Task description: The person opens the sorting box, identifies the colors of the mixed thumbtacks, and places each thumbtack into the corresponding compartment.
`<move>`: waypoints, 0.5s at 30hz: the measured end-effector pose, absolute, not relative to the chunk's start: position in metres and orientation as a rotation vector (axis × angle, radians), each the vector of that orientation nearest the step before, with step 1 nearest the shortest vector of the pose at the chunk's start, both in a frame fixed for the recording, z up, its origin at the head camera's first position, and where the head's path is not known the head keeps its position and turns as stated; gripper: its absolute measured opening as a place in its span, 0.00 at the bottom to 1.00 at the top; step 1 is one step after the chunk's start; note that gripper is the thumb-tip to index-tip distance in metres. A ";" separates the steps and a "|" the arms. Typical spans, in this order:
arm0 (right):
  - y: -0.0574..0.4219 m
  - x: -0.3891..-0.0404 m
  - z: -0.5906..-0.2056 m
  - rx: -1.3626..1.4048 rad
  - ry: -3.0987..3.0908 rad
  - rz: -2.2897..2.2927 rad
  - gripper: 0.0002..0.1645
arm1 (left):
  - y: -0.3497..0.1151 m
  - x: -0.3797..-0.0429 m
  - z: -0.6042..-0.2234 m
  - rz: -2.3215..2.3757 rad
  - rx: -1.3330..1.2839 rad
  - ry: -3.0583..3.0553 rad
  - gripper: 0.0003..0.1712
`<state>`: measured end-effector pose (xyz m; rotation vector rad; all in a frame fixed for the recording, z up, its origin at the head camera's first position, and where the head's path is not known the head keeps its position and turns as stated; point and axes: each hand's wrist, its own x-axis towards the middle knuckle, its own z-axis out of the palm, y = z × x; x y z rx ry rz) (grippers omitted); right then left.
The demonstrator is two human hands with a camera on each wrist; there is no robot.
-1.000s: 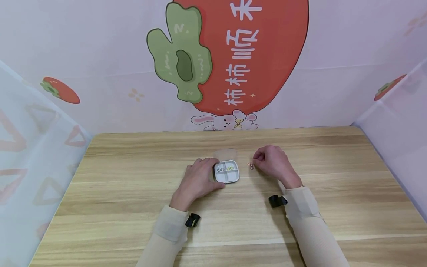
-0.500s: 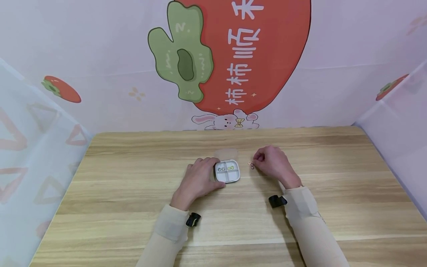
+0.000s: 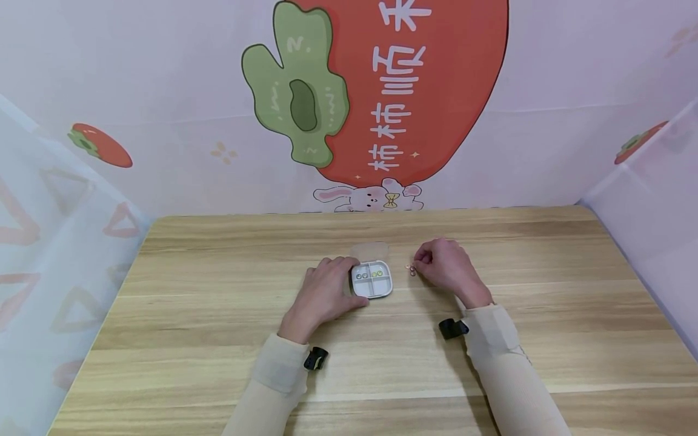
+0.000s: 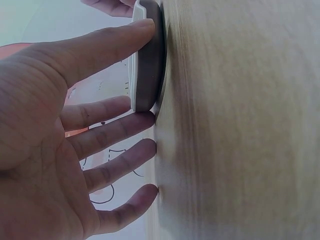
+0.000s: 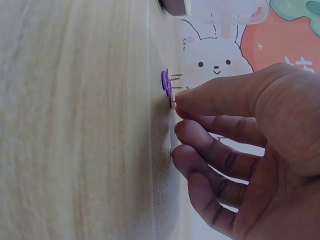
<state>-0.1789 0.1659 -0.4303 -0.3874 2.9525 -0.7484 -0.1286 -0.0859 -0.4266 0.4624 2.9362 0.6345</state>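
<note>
A small pale pill box (image 3: pixel 372 280) with a see-through lid (image 3: pixel 369 250) stands open on the table. Its inside is split into compartments; the two far ones hold a dark pair and a yellow pair of thumbtacks (image 3: pixel 377 274). My left hand (image 3: pixel 322 297) grips the box from the left, thumb on the near edge and forefinger at the far edge. To the right of the box, several purple and pinkish thumbtacks (image 5: pixel 166 82) lie with pins sticking up. My right hand (image 3: pixel 447 266) pinches a thumbtack (image 5: pixel 173 102) at the edge of that cluster between thumb and forefinger.
The wood-grain table (image 3: pixel 218 363) runs back to a printed cloth backdrop (image 3: pixel 185 163). More cloth hangs along the left and right sides. A black strap mount (image 3: pixel 315 358) sits at the left wrist and another black mount (image 3: pixel 454 328) at the right.
Both hands hold nearly the same places over the last second. The head view has shifted very slightly; the box and the thumbtacks stay put.
</note>
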 end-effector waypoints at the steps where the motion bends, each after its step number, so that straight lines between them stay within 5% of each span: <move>1: 0.166 -0.179 -0.430 -0.389 2.952 -0.746 0.02 | -0.086 -0.129 -0.427 0.634 0.463 2.936 0.42; 15: 0.165 -0.178 -0.431 -0.419 2.961 -0.739 0.02 | -0.086 -0.129 -0.426 0.616 0.472 2.937 0.42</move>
